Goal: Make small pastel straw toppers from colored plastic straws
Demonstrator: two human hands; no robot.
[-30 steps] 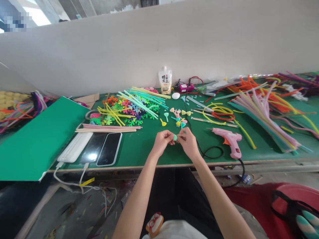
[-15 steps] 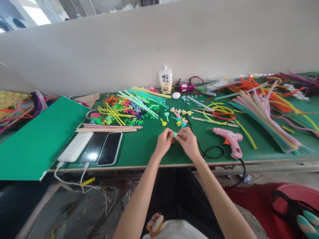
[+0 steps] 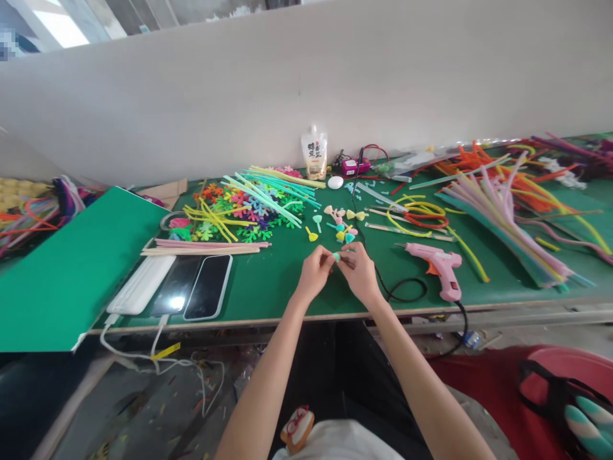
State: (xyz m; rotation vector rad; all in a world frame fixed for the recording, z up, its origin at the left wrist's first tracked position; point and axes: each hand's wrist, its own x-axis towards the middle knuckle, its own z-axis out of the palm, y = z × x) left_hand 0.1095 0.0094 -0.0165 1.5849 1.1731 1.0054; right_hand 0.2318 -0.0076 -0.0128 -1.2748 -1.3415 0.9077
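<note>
My left hand [image 3: 315, 275] and my right hand [image 3: 358, 271] meet over the near part of the green table [image 3: 268, 294]. Both are closed, fingertips pinching a small mint-green pipe-cleaner piece [image 3: 336, 257] between them. Its lower part is hidden by my fingers. Just beyond my hands lie several small shaped pipe-cleaner pieces in yellow, mint, pink and turquoise, among them a yellow one [image 3: 311, 235] and a mint one [image 3: 317, 222] with short stems. To the right of my right hand, a pink hot glue gun [image 3: 443, 265] rests on its side, nozzle pointing left.
Colourful snowflake-shaped pieces [image 3: 249, 211] lie under mint and yellow pipe cleaners at the left. Closer stand a phone [image 3: 207, 287] and a white power bank [image 3: 141, 285]. A pouch [image 3: 314, 153] stands by the wall. Pink pipe cleaners [image 3: 512, 217] spread at the right; a black cable [image 3: 407, 281] curls beside my right hand.
The whole view has shifted slightly. My hands keep the same pinch on the mint-green piece, and the things on the table lie as before.
</note>
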